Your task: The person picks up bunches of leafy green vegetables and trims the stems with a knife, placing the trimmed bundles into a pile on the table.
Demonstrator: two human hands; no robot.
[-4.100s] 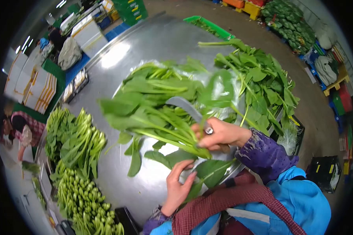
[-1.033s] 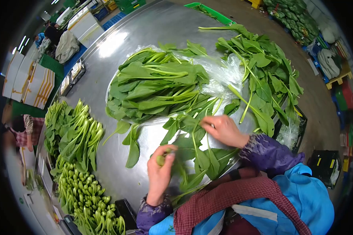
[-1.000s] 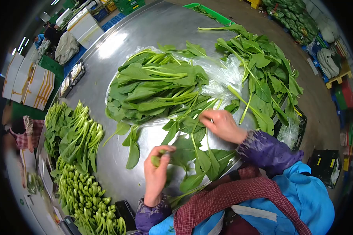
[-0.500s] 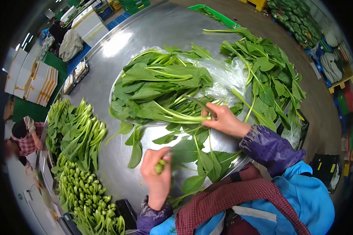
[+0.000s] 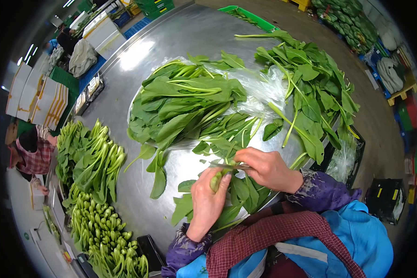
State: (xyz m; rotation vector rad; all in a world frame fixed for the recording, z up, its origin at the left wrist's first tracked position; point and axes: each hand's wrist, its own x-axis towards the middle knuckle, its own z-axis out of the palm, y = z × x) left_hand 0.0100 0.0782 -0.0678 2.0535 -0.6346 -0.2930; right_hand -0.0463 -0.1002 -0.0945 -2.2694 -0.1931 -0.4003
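My left hand (image 5: 207, 198) is closed around short, pale green vegetable stems (image 5: 215, 181), whose cut ends show between thumb and fingers. Close against it, my right hand (image 5: 269, 170) grips a small knife (image 5: 229, 166), its blade lying across the top of the left fingers. Part of a leafy green stalk shows near the right fingertips. Beneath both hands, loose leaves (image 5: 245, 193) lie on the metal table (image 5: 139, 99). Just beyond the hands is a large heap of leafy greens (image 5: 180, 102) beside clear plastic film (image 5: 264, 88).
More long-stemmed greens (image 5: 315, 88) spread along the table's right side. Bundled, trimmed greens (image 5: 97, 213) are piled at the left edge, near a black box (image 5: 150, 252). A green crate (image 5: 248, 18) stands past the far edge. A person in a checked top (image 5: 34, 153) is at the left.
My right hand has come down and left with the knife, away from the heap. My left hand has moved right and slightly up, so the two now meet.
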